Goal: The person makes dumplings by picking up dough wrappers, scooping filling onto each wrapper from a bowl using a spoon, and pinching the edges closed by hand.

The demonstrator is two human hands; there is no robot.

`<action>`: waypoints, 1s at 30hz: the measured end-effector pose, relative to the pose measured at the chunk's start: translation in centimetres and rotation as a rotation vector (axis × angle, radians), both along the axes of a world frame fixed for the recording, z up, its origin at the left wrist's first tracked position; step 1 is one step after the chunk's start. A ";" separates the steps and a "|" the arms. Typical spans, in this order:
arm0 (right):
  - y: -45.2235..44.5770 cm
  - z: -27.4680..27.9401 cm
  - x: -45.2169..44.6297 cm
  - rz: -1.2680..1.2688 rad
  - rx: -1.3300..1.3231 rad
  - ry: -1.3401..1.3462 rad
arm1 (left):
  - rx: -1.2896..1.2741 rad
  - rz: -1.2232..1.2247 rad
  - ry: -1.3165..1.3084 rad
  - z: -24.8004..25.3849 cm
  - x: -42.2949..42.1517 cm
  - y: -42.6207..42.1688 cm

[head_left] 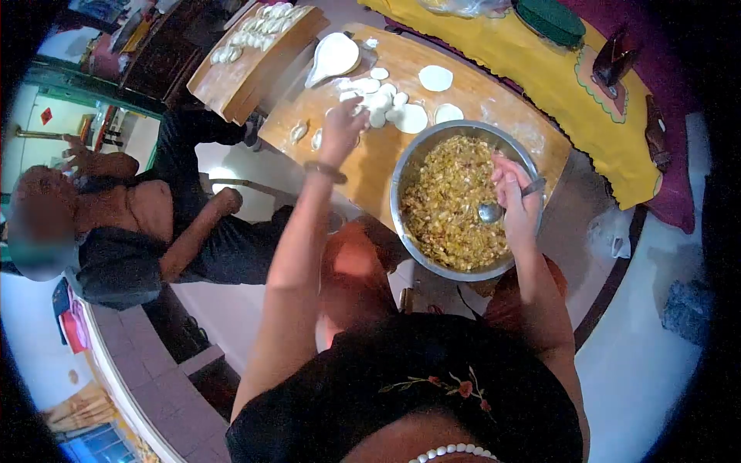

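Observation:
My left hand [343, 133] reaches over the wooden board [455, 81], fingers spread beside a cluster of small dough pieces and round wrappers [378, 104]; I see nothing held in it. Flat dough wrappers [436, 78] lie to the right of the cluster. Closed around a metal spoon [532, 187], my right hand [519, 191] is over a large metal bowl [399, 174] of chopped yellow-green filling [451, 201]. The spoon's head rests on or just above the filling. To the left of my left hand sit a couple of folded dumplings [299, 131].
A white scoop-shaped container [336, 58] holds white powder. Folded dumplings [266, 23] sit on another board [231, 85] at the upper left. A seated person [139, 208] is on the left with a stick. A yellow cloth [525, 58] covers furniture at the back.

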State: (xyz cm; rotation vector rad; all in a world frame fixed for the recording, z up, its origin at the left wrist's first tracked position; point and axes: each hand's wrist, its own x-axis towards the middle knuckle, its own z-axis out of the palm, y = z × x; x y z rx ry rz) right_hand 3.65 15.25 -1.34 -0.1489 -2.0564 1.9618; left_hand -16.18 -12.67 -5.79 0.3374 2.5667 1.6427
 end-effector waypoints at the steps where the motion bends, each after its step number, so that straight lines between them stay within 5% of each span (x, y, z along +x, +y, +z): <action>1: 0.2 -0.1 0.1 0.025 0.010 -0.007 | -0.127 -0.038 0.159 -1.6 -2.2 -1.1; 6: 0.3 0.1 0.1 0.072 0.014 -0.063 | -0.409 0.005 0.337 -2.3 -9.1 -2.0; 11: 1.2 -0.7 -0.5 0.060 -0.108 -0.100 | -0.217 0.114 0.132 -3.1 -10.6 -1.8; 15: 1.3 -0.5 -0.2 0.066 -0.085 -0.088 | -0.506 0.189 0.687 -4.4 -8.2 -2.1; 19: 1.2 -0.4 0.0 0.080 -0.077 -0.089 | -0.464 0.358 0.574 -3.3 -3.8 -2.2; 30: 1.3 -0.4 0.5 0.120 -0.104 -0.093 | -0.487 -0.184 0.502 -2.8 -1.3 5.3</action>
